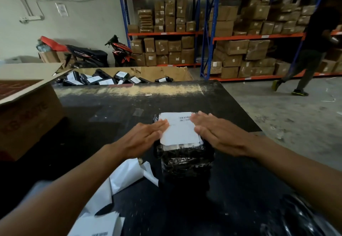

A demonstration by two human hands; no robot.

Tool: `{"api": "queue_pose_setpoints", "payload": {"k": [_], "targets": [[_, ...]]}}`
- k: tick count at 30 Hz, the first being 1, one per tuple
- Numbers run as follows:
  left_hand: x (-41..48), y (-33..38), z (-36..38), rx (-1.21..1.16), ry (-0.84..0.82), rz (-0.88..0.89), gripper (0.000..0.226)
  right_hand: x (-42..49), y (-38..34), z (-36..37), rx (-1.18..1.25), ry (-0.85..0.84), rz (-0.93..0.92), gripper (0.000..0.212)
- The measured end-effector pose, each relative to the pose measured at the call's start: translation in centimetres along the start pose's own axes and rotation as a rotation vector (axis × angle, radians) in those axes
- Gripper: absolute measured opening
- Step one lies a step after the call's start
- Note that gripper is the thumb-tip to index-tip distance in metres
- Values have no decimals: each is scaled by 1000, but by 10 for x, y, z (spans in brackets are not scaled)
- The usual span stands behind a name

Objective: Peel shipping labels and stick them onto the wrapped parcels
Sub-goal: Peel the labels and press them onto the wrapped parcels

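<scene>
A parcel wrapped in black plastic (186,159) lies on the black table (231,106) in front of me. A white shipping label (179,130) with a barcode lies on its top. My left hand (146,136) lies flat with fingers together on the label's left edge. My right hand (218,134) lies flat on the label's right edge, covering part of the barcode. Neither hand grips anything. White peeled backing paper (127,174) lies near my left forearm, and a label sheet (98,226) sits at the table's near edge.
A brown cardboard box (27,117) stands at the left. Beyond the table, an open carton (166,73) holds several labelled black parcels. Shiny black plastic (303,219) sits bottom right. Shelves of boxes (240,32), a scooter (120,52) and a walking person (314,47) are behind.
</scene>
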State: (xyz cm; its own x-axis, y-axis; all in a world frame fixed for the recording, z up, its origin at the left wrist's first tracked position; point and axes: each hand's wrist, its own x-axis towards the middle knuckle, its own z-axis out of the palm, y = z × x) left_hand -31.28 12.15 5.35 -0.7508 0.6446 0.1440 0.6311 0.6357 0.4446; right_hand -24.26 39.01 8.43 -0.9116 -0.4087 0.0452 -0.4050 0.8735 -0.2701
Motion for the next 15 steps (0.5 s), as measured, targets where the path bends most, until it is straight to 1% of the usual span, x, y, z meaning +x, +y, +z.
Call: {"api": "queue_pose_setpoints", "payload": {"k": [3,7,9,12,15], "targets": [[1,3,0,17,7,-3,43,1,-23,12,-111,-74,-79,69],[-2,3,-1,27,-7,-25,43,-14,-18,22,-236,-123,-103,75],[-1,4,0,24,-6,-26,43,-37,-9,19,-273,-142,-103,78],[1,7,6,22,18,-30,44,-51,-7,11,-344,-138,-57,90],[0,9,6,53,20,-34,45,-23,-27,19,-356,-58,-97,80]]}}
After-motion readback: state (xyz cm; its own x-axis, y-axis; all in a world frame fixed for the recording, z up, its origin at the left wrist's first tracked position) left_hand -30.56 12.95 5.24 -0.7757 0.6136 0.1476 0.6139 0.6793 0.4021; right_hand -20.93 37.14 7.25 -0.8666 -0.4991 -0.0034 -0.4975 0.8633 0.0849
